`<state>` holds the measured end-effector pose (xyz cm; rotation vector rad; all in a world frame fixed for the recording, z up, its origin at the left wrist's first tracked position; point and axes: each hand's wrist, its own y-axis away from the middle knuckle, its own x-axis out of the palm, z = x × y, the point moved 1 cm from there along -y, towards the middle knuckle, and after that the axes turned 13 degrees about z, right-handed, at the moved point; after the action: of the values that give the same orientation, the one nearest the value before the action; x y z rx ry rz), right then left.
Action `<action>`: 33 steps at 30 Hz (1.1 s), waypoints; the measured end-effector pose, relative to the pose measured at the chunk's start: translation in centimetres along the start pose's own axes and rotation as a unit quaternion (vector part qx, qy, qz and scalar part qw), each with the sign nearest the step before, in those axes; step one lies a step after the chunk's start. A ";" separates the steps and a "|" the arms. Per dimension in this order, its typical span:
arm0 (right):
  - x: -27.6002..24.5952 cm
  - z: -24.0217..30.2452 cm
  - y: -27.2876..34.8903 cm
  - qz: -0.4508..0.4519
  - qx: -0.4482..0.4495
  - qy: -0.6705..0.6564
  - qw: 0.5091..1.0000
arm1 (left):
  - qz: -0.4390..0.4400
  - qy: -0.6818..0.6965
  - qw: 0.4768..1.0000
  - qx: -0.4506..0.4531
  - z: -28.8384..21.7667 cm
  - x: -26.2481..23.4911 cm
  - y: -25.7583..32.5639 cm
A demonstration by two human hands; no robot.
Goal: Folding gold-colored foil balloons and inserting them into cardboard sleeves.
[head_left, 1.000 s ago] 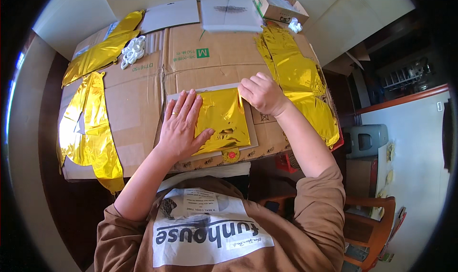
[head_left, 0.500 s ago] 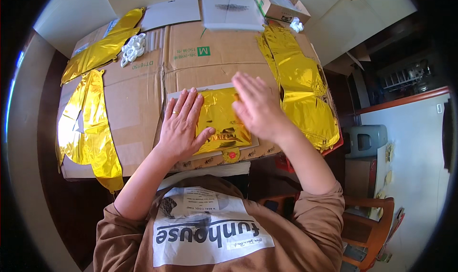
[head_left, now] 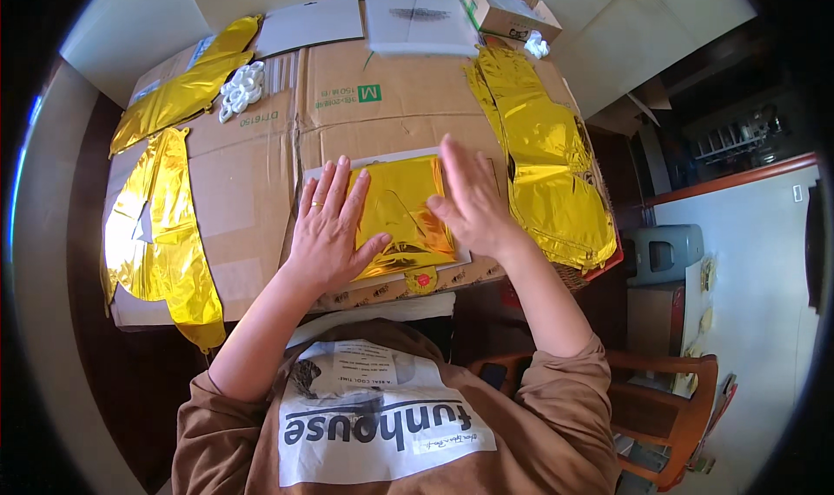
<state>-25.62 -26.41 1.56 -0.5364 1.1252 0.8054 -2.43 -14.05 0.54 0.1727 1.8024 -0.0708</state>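
Observation:
A folded gold foil sheet [head_left: 400,204], likely a flat foil balloon, lies on a pale board [head_left: 463,258] near the table's front edge. My left hand [head_left: 328,221] rests flat on the left side of the foil, fingers stretched out and slightly apart. At the right edge of the foil, my right hand [head_left: 476,204] is tilted on its side with the fingers extended, slightly blurred. Neither hand holds anything. A small gold tab with a red mark [head_left: 422,280] sticks out at the foil's front.
Opened cardboard [head_left: 234,165] covers the table. Flat gold foil balloons lie in a stack [head_left: 552,156] at right and singly [head_left: 169,226] at left. White rings [head_left: 241,89], a white board [head_left: 311,24] and a small carton [head_left: 512,13] sit farther back. A wooden chair [head_left: 669,408] stands lower right.
My right hand has shifted slightly right and turned more upright on its edge at the foil's right side. The foil looks smoother in the middle. My left hand has stayed in place.

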 end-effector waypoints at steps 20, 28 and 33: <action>1.9 5.3 5.8 -0.143 0.065 -0.010 0.988 | 0.249 0.170 0.952 0.046 -1.2 -6.1 -15.1; 3.1 5.3 6.5 -0.172 0.070 0.046 0.982 | 0.361 0.098 0.925 0.070 -2.1 -7.1 -17.8; 3.0 5.2 6.6 -0.173 0.066 0.043 0.982 | 0.403 0.125 0.905 0.060 -1.3 -6.3 -18.4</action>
<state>-27.21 -17.61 0.69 -0.6372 1.1157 0.4066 -5.06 -32.52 6.15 1.0403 1.8475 0.4479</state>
